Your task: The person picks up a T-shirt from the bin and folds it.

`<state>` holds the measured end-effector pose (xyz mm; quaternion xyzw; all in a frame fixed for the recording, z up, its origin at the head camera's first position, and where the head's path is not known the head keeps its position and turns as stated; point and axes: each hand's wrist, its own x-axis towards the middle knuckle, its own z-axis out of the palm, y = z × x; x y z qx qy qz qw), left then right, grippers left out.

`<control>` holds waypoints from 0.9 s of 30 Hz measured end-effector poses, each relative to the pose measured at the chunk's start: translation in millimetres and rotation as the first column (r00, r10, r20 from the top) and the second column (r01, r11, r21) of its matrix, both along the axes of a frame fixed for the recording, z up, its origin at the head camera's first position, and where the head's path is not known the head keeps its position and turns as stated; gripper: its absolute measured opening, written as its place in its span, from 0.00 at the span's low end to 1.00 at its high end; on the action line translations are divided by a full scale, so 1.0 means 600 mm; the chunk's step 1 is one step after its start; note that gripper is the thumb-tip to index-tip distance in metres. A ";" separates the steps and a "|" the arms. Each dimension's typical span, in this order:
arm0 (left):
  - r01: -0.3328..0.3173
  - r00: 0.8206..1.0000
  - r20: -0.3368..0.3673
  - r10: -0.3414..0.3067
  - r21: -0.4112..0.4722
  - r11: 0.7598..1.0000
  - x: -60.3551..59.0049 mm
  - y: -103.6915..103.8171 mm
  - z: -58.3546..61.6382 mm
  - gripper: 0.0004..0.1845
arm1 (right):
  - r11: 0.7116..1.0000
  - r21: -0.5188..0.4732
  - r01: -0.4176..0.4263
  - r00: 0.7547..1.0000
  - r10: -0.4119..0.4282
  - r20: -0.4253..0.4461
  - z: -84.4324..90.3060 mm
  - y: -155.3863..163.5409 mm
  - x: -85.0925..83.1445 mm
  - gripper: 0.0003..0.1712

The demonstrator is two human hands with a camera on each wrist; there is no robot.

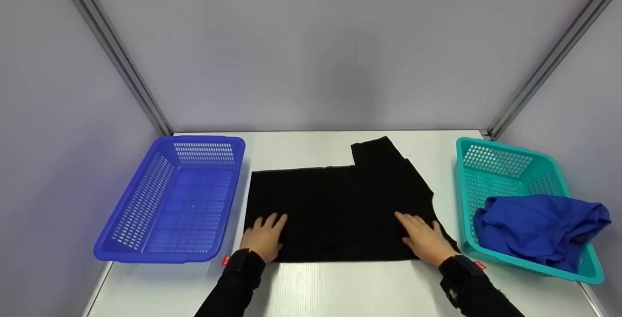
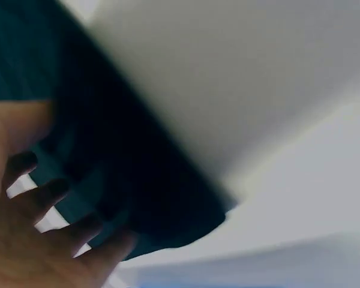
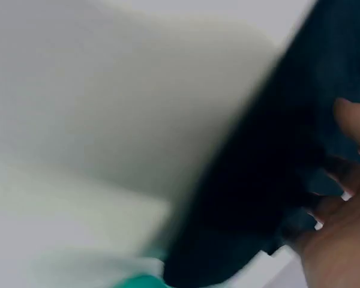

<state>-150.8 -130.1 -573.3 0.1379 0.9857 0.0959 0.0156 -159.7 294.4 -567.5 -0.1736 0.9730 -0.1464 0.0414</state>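
Fig.: folding stage, seen from the near side of the white table (image 1: 340, 288). A black cloth garment (image 1: 340, 205), part-folded into a rough rectangle w/ one flap sticking out toward 1 o'clock, lies flat at table centre, between the two baskets and touching neither.

Step in hand (judged): smoothing or pinning the near edge of the fold; no lift under way. The next move would call for a firm hold on both near corners or a side edge, so the layers carry over together w/o slipping; the loose flap at 1 o'clock looks likeliest to spoil the shape.

Hands: left hand (image 1: 265, 237) rests palm-down on the garment's near-left corner, approx. 7 o'clock of the cloth, fingers straight and spread, pointing to 12. Right hand (image 1: 423, 239) lies flat near the near-right corner, approx. 5 o'clock, fingers extended toward 11. Neither grip is closed on the fabric: both press w/ flat fingers. Forearms in black sleeves come in from the near edge. Wrist views are blurred; they show only spread fingers over dark cloth.

Surroundings: empty blue plastic mesh basket (image 1: 146, 249) at 9 o'clock; teal plastic mesh basket (image 1: 466, 185) at 3 o'clock, holding a crumpled blue cloth (image 1: 539, 229).
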 end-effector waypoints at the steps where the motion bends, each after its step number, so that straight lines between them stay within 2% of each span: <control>1: -0.005 1.000 0.019 0.005 -0.004 1.000 0.000 0.000 -0.001 0.39 | 1.000 0.012 0.022 1.000 -0.022 -0.022 -0.004 -0.001 0.001 0.34; 5: -0.020 0.998 0.058 0.020 -0.005 1.000 -0.002 0.002 -0.003 0.43 | 0.993 0.058 0.104 0.986 -0.095 -0.140 -0.014 -0.007 -0.001 0.35; 7: -0.040 0.996 0.085 0.039 0.008 0.999 -0.003 0.002 -0.002 0.43 | 0.988 0.080 0.133 0.982 -0.120 -0.143 -0.016 -0.010 -0.001 0.36; 11: -0.076 0.991 0.114 0.073 0.026 0.997 -0.005 0.000 -0.006 0.38 | 0.980 0.094 0.176 0.982 -0.168 -0.089 -0.019 -0.013 -0.002 0.32; 13: -0.080 0.991 0.106 0.077 0.031 0.996 -0.006 -0.001 -0.008 0.36 | 0.979 0.078 0.188 0.977 -0.178 -0.115 -0.022 -0.013 -0.004 0.27; 17: -0.065 0.998 0.019 0.065 0.026 0.998 -0.005 -0.005 -0.012 0.33 | 0.985 0.032 0.169 0.969 -0.160 -0.187 -0.026 -0.011 -0.011 0.15; 20: -0.045 0.999 -0.025 0.046 0.043 0.998 -0.006 -0.006 -0.014 0.30 | 0.989 0.024 0.148 0.977 -0.142 -0.161 -0.023 -0.013 -0.013 0.17; 24: -0.038 0.999 -0.002 0.038 0.069 0.997 -0.005 -0.007 -0.011 0.28 | 0.986 0.017 0.166 0.979 -0.163 -0.126 -0.021 -0.015 -0.016 0.17; 26: -0.040 0.999 0.000 0.040 0.063 0.997 -0.005 -0.008 -0.010 0.29 | 0.983 0.015 0.183 0.975 -0.180 -0.127 -0.021 -0.014 -0.018 0.22; 27: -0.041 0.999 -0.002 0.042 0.059 0.997 -0.005 -0.009 -0.009 0.31 | 0.982 0.018 0.190 0.975 -0.186 -0.118 -0.020 -0.014 -0.019 0.27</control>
